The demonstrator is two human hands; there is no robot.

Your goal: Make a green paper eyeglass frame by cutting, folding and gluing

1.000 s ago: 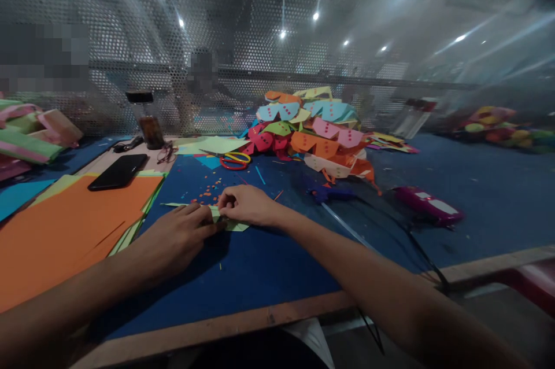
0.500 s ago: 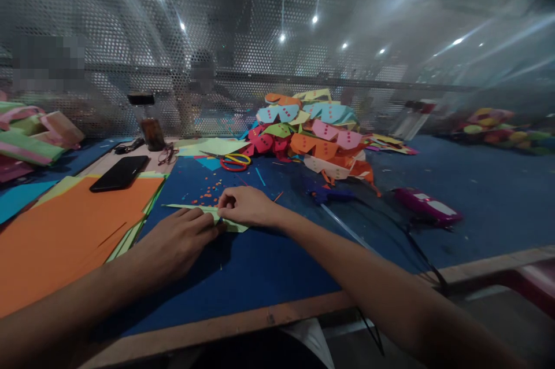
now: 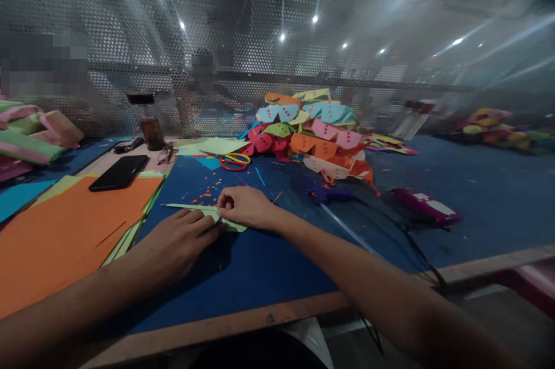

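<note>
A piece of pale green paper (image 3: 236, 227) lies on the blue tabletop under both hands, its thin left end sticking out past my left fingers. My left hand (image 3: 191, 236) rests on it, fingers bent and gripping its near edge. Thumb and forefinger of my right hand (image 3: 245, 206) pinch together on the same paper, right beside the left fingertips. Both hands partly cover the paper. Just beyond them lie small orange paper scraps (image 3: 211, 185) and a pair of scissors (image 3: 235, 162) with red and yellow handles.
Orange sheets (image 3: 73, 230) carry a black phone (image 3: 119, 173) at left, near a lidded jar (image 3: 151, 126). Colourful paper masks (image 3: 323, 140) are piled at the back. A blue glue gun (image 3: 329, 193) and a purple device (image 3: 427, 207) with a cable lie to the right.
Hardly anything differs. Both hands keep their places on the green paper, with only a very slight shift of the fingers and of the view.
</note>
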